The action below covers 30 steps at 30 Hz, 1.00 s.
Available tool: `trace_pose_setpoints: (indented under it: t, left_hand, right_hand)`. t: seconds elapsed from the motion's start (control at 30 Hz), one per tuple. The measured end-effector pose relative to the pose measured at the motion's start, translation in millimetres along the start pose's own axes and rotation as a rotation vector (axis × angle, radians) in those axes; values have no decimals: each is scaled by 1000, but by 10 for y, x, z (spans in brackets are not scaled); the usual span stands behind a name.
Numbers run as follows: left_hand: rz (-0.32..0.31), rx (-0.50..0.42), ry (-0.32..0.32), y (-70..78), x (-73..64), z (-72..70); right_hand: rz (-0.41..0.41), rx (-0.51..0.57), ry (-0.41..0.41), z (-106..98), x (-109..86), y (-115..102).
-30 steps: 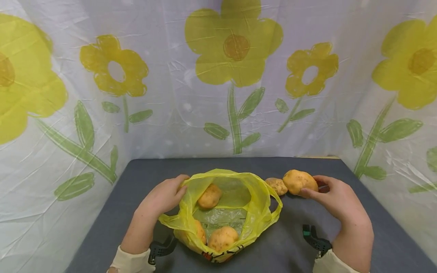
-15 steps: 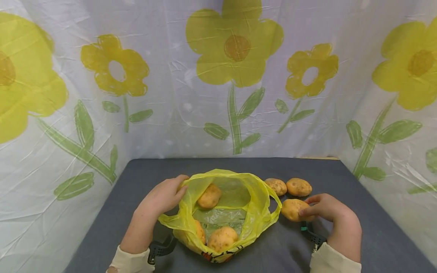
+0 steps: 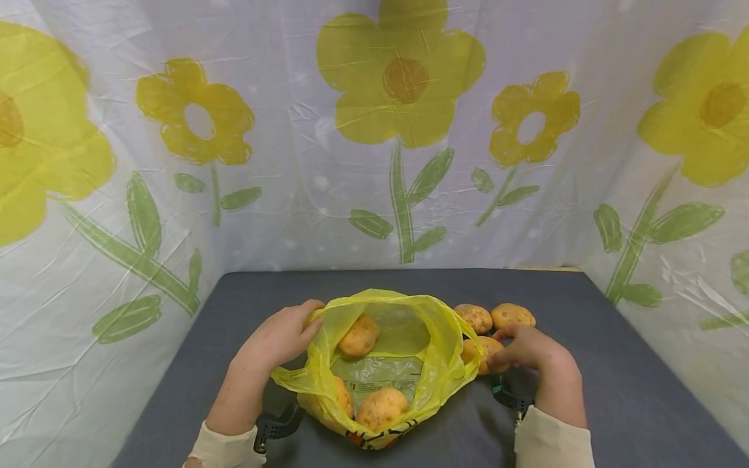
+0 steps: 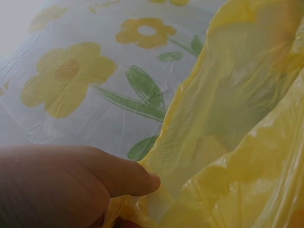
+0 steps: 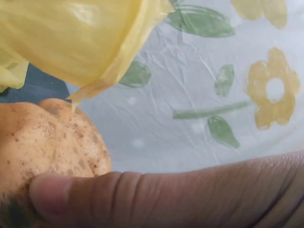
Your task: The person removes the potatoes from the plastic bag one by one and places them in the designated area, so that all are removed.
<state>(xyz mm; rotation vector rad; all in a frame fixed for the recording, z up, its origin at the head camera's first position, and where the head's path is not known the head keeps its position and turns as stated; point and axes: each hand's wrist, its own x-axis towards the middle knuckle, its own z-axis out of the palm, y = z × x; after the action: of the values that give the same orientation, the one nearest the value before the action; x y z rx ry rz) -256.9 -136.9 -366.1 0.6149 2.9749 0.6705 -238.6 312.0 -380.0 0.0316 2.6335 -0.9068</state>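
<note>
A yellow plastic bag [image 3: 445, 364] stands with its mouth wide, one potato [image 3: 359, 337] lying toward its back left and two more near its front. My left hand [image 3: 285, 335] pinches the bag's left rim; the left wrist view shows the thumb [image 4: 137, 180] pressed on the thin plastic. Beside the bag's right handle, my right hand [image 3: 529, 351] grips a potato [image 3: 475, 354], which is partly hidden behind the handle. In the right wrist view the thumb [image 5: 52, 190] lies on that potato's speckled skin, just under the yellow plastic.
Two potatoes lie on the dark table behind the right hand, one [image 3: 475, 318] close to the bag and another [image 3: 512, 316] to its right. A white curtain [image 3: 292, 221] with yellow flowers surrounds the table [image 3: 620, 390] at the back and sides.
My right hand has carried its potato from the table's back right toward me and left, up to the bag's handle. The left hand and bag have stayed nearly still.
</note>
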Motion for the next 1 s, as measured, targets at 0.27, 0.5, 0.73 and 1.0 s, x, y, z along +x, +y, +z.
trace_pose_setpoints:
  t: [0.27, 0.5, 0.73, 1.0]
  left_hand:
    - [-8, 0, 1, 1, -1, 15]
    - [-19, -3, -9, 14, -2, 13]
    - [-30, -13, -26, 14, -8, 21]
    - [-45, -12, -37, 5, -6, 41]
  right_hand:
    - [-55, 23, 38, 60, 57, -27]
    - [-82, 49, 52, 97, 93, -48]
    - [-105, 72, 54, 96, 121, -10]
    - [-110, 76, 63, 96, 150, 38]
